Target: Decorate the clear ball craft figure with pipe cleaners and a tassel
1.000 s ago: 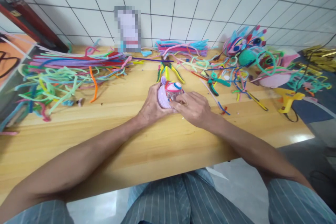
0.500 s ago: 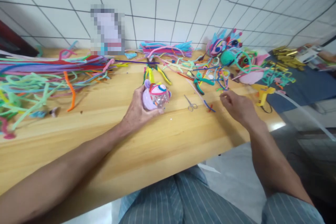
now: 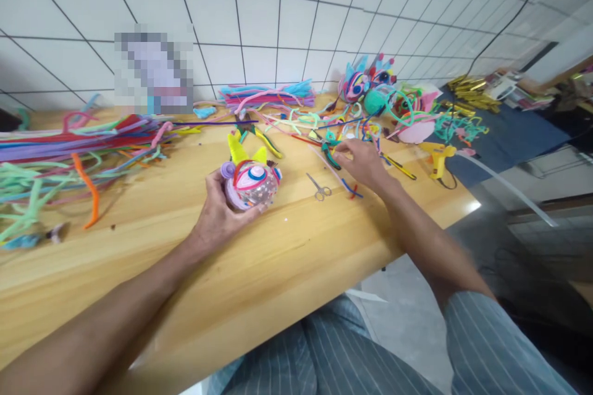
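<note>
My left hand [image 3: 222, 210] is closed around a decorated ball figure [image 3: 254, 184], holding it a little above the table. This figure has a clear, glittery front, a blue and pink eye, lilac fuzzy trim and yellow points on top. My right hand [image 3: 361, 162] has its fingers drawn together at the green-handled pliers [image 3: 330, 153], covering part of a handle. Small scissors [image 3: 319, 187] lie on the table between my hands. Behind the figure are yellow-and-black-handled pliers [image 3: 262, 137].
Pipe cleaners [image 3: 74, 142] are heaped at the left, and another bundle [image 3: 269, 95] lies by the tiled wall. Several decorated figures [image 3: 359, 83] stand at the back right. A yellow glue gun [image 3: 438, 157] and a yellow cutter [image 3: 401, 166] lie to the right on the wooden table [image 3: 296, 253].
My right hand has moved left to the green-handled pliers. The ball figure in my left hand has turned, showing more of its eye and yellow points. The view has shifted right.
</note>
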`<state>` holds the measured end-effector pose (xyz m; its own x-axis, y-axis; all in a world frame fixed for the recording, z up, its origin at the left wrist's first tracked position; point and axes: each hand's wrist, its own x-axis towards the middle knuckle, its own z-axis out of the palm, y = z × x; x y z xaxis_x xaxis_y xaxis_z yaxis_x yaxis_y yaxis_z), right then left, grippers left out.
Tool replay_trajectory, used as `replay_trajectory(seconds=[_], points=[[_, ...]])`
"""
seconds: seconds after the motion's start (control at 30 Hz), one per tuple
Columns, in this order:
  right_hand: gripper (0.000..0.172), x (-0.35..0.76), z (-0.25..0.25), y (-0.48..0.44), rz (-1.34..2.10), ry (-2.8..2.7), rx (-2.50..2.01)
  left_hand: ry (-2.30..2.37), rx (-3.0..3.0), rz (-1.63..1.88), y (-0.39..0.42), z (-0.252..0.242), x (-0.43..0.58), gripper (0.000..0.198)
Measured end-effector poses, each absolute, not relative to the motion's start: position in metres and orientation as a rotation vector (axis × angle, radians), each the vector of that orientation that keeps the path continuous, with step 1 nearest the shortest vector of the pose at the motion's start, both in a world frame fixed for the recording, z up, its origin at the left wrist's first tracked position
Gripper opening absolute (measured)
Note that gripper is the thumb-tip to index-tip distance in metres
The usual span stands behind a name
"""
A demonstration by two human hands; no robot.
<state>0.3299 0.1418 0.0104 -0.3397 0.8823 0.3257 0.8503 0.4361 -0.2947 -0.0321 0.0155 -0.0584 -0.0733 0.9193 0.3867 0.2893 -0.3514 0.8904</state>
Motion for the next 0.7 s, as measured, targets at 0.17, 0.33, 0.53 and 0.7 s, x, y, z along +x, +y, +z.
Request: replay_trajectory(seconds=[0.17, 0.33, 0.53, 0.7], points=[[0.027, 0.310, -0.004, 0.174, -0.149, -2.215, -1.629, 1.352, 1.645, 1.450, 0.014, -0.058, -0.034, 0.102], [0.023, 0.318, -0.007, 0.182, -0.150, -2.140, -1.659, 1.396, 1.608, 1.441, 0.014, -0.058, -0.036, 0.097], [0.045, 0.325, 0.005, 0.170, 0.111, -1.974, -1.727, 1.382, 1.630, 1.402, 0.017, -0.058, -0.036, 0.098], [0.026, 0.333, -0.001, 0.173, -0.030, -2.070, -1.829, 1.393, 1.637, 1.385, 0.015, -0.056, -0.040, 0.095]])
